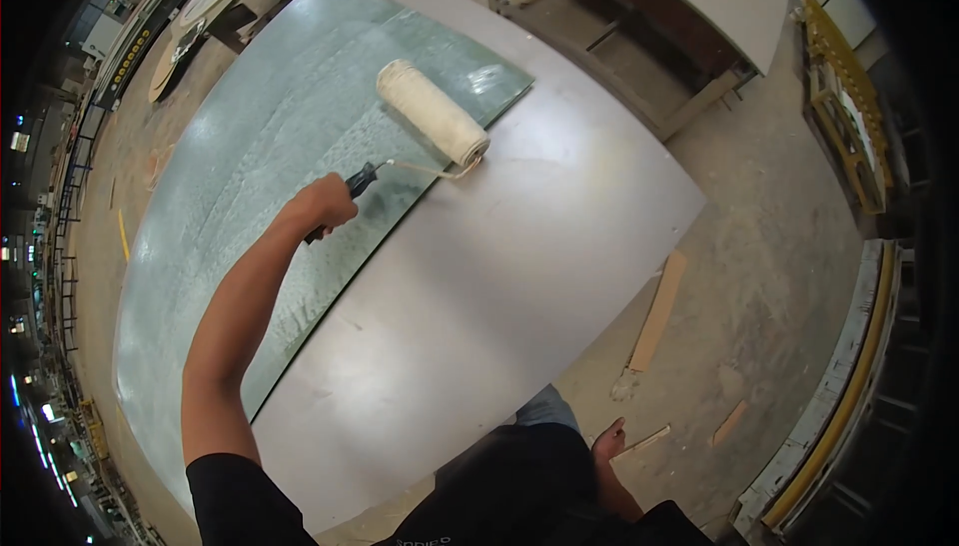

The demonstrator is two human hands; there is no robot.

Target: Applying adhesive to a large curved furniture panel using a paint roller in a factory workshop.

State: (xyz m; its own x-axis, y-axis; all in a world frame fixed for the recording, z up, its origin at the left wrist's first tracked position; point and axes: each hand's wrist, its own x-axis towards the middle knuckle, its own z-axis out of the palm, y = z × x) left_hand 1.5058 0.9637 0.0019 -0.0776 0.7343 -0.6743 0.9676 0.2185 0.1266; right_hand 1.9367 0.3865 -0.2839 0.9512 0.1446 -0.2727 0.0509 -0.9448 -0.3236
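Head view: the left hand (325,204) is wrapped around the handle of the cream roller (435,114), over the wet-looking green sheet (290,106), near its edge. Slipping off could smear the grey table (479,276). I cannot tell the right hand's (609,439) grip.

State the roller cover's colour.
The roller cover is cream, best seen in the head view.
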